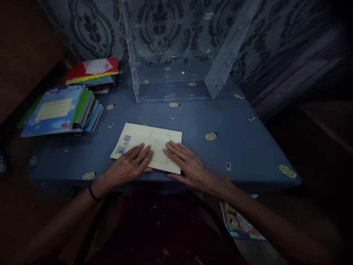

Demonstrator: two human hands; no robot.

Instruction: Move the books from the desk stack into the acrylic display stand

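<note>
A thin cream-coloured book (138, 133) lies flat near the front edge of the table, its back cover up with a QR code and barcode at the left end. My left hand (132, 163) rests on its lower middle, fingers stretched out across the cover. On the right part of the book lies my right hand (190, 165), fingers extended and flat, the thumb by the lower edge. Both hands press on the cover without gripping it. Part of the printed text is hidden under the fingers.
A stack of books (55, 110) sits at the left, with a second pile (93, 71) topped in red behind it. A clear acrylic shelf (217, 79) stands at the back of the cloth-covered table (237, 154). Below the front edge is a colourful book (239, 222).
</note>
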